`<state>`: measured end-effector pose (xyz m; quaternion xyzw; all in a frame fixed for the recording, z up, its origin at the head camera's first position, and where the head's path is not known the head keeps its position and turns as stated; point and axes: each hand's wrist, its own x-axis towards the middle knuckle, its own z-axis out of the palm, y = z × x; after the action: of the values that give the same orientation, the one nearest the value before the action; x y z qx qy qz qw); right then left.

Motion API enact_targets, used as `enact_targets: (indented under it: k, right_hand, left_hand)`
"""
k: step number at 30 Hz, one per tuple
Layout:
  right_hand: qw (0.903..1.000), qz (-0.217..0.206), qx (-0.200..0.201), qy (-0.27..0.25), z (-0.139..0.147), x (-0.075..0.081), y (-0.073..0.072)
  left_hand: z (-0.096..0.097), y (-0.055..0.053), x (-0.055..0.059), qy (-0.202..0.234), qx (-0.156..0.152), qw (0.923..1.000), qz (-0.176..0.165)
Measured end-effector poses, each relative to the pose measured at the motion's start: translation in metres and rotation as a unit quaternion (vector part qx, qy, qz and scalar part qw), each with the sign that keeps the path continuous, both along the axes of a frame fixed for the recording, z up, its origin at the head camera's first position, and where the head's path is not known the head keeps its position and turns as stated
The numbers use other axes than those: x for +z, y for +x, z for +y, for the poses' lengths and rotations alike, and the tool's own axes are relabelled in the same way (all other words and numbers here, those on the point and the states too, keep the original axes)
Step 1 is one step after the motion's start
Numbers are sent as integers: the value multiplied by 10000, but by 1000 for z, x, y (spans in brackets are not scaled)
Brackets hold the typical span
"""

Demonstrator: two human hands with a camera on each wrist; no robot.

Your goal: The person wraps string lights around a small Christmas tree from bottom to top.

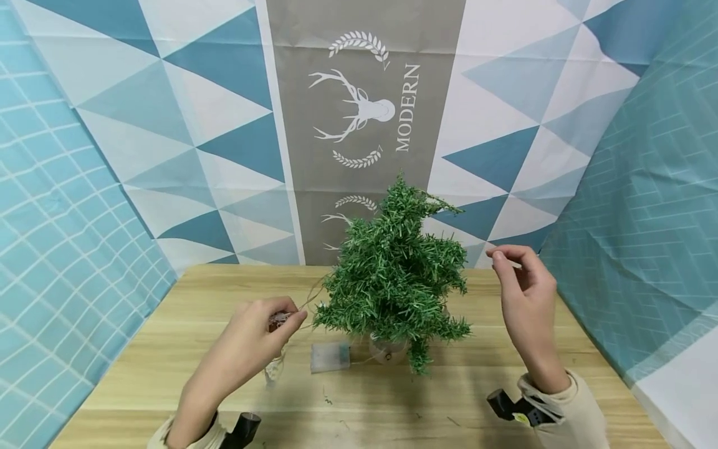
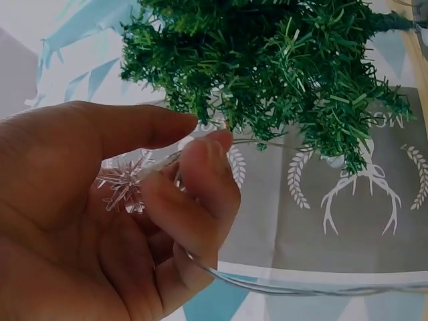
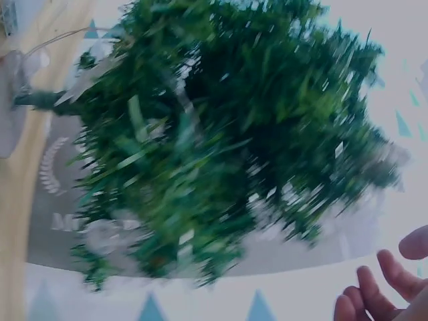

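A small green artificial Christmas tree (image 1: pixel 392 274) stands on the table between my hands. At its left, my left hand (image 1: pixel 255 340) pinches a thin wire string light (image 2: pixel 267 287). One of its clear snowflake pieces (image 2: pixel 127 184) sits within the curled fingers in the left wrist view. The wire runs from that hand toward the branches. My right hand (image 1: pixel 527 296) is raised beside the tree's right side, fingers loosely bent and holding nothing. In the blurred right wrist view, clear ornaments (image 3: pixel 107 235) show among the branches, and the right fingers (image 3: pixel 371 294) are apart from them.
A translucent box (image 1: pixel 330 357) lies left of the tree's clear base (image 1: pixel 388 350), joined to a thin wire. More of the string (image 1: pixel 273 369) hangs beneath my left hand. Green scraps (image 1: pixel 327 397) lie on the wooden table (image 1: pixel 168 374). Patterned cloth (image 1: pixel 359 125) hangs behind.
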<state>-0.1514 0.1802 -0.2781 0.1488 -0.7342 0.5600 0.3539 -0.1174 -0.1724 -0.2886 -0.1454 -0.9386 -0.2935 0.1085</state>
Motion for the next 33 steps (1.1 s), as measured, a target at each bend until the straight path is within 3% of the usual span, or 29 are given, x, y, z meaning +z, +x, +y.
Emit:
enact_targets:
  k: [4, 7, 10, 13, 20, 22, 24, 25, 26, 27, 30, 31, 32, 33]
  right_hand:
    - [9961, 790, 76, -390, -16, 19, 26]
    - [9847, 1394, 667, -811, -26, 25, 39]
    - [9736, 1699, 1307, -781, -35, 25, 50]
    - [9700, 1608, 1775, -406, -43, 21, 58]
    - [9690, 1185, 2132, 386, -56, 14, 68]
    - [9667, 952, 2207, 880, -59, 12, 68]
    - [9544, 380, 2478, 1622, -62, 9, 66]
    - [9406, -15, 2670, 2096, -63, 7, 65]
    - [9204, -404, 2843, 2651, -64, 4, 64]
    - [8923, -758, 3070, 3223, -65, -1, 62]
    - [7885, -1545, 3719, 4650, -69, -12, 58]
    - [7626, -1641, 3850, 4932, -72, -17, 58]
    - [7459, -1653, 3927, 5119, -75, -22, 58]
    - [7364, -1704, 3963, 5212, -80, -27, 58]
  left_hand:
    - [4, 3, 1, 131, 66, 9997, -185]
    - [6, 5, 3, 273, 117, 9984, -489]
    - [8, 5, 3, 420, 60, 9969, -670]
    - [10, 6, 3, 603, -58, 9949, -803]
    - [13, 10, 3, 741, -457, 9915, -971]
    - [13, 12, 3, 754, -546, 9905, -1016]
    - [12, 13, 3, 788, -627, 9890, -1086]
    - [12, 13, 3, 821, -680, 9879, -1123]
    - [12, 14, 3, 866, -734, 9866, -1170]
    - [13, 14, 3, 898, -775, 9855, -1210]
    - [15, 15, 4, 1073, -903, 9810, -1344]
    - [16, 15, 4, 1136, -926, 9793, -1397]
    - [16, 16, 5, 1213, -938, 9777, -1437]
    - [17, 16, 5, 1262, -948, 9767, -1455]
